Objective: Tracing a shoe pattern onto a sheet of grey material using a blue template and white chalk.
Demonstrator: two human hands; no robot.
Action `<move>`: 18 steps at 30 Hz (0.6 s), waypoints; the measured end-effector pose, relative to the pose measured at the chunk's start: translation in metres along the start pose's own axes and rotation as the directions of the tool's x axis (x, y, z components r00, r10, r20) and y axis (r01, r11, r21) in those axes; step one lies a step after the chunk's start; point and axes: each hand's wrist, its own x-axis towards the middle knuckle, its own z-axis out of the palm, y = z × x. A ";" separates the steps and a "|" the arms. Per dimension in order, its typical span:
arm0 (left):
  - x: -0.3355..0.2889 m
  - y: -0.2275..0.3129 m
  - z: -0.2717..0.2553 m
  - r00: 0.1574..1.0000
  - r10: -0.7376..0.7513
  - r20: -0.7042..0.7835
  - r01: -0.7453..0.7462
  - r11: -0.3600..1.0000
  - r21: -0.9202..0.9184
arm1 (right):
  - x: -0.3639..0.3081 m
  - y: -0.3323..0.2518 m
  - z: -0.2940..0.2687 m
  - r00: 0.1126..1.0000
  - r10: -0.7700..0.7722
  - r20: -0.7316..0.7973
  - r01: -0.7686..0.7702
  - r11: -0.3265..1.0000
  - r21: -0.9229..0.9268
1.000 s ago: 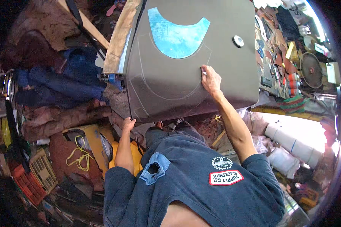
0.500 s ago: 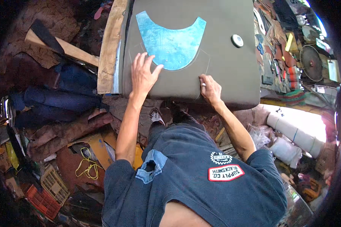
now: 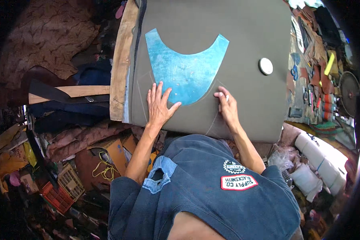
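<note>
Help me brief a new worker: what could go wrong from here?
The blue curved piece could pivot or slip, since the left hand appears to touch it only near its lower left edge. The right hand, pinching a small white piece, is close to pale lines on the grey surface, so it might smudge them.

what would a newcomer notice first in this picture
The bright blue curved piece on the dark surface probably stands out first, the left hand at its lower left edge. Then come the round white-topped container to its right and the white stick in the right hand.
</note>
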 end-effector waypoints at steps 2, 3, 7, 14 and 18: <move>0.000 0.002 -0.002 1.000 -0.015 0.027 0.016 1.000 -0.015 | 0.016 -0.010 0.001 0.998 0.057 0.013 -0.058 0.993 0.098; 0.000 0.003 -0.003 0.999 -0.021 0.026 0.021 1.000 -0.007 | 0.020 -0.012 0.002 0.996 0.089 0.025 -0.092 0.982 0.167; 0.003 0.006 -0.008 0.998 -0.046 0.053 0.046 0.999 0.003 | 0.031 -0.022 0.002 0.985 0.166 0.054 -0.174 0.946 0.272; 0.045 -0.016 -0.026 0.999 0.043 0.022 -0.041 0.996 -0.081 | 0.055 -0.018 -0.004 0.970 -0.011 -0.244 0.050 0.987 0.156; 0.118 -0.067 -0.037 0.994 0.067 -0.082 -0.068 0.998 -0.003 | 0.045 -0.023 0.000 0.971 -0.001 -0.239 -0.023 0.995 -0.094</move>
